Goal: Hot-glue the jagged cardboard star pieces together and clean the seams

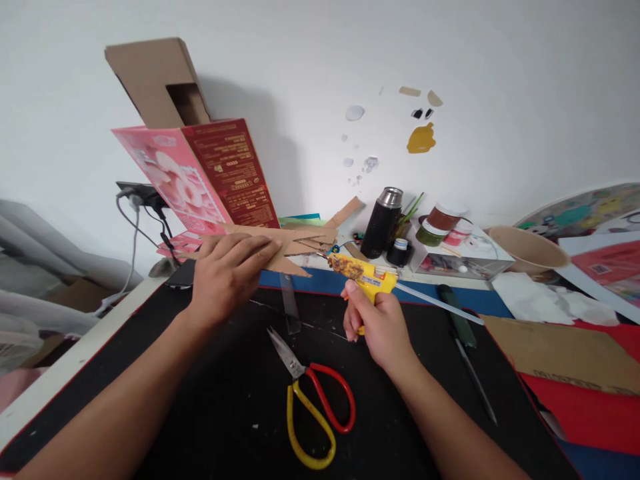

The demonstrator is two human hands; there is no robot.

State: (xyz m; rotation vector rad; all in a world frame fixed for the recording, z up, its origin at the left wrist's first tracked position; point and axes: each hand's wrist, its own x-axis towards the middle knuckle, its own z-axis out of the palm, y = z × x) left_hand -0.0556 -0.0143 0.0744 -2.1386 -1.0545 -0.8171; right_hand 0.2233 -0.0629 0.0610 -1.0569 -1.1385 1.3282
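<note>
In my left hand [227, 270] is a cut piece of cardboard [287, 243] with pointed ends, its fingers pressed over the near part. My right hand [373, 317] grips a yellow hot glue gun [373, 277] by the handle. The gun's nozzle is close to the cardboard's right end; whether they touch I cannot tell. A clear glue stick [440, 303] sticks out of the gun's back. Below the hands lie scissors [300, 380] with one yellow and one red handle, blades spread a little. A clear ruler [290, 303] rests on the black mat [225, 400].
Behind the left hand stand a pink and red box [220, 173] and a brown carton [150, 73]. Toward the back are a black flask [383, 223], stacked jars [437, 223] and a bowl [527, 250]. At right lie a pen [475, 373] and a cardboard sheet [565, 353].
</note>
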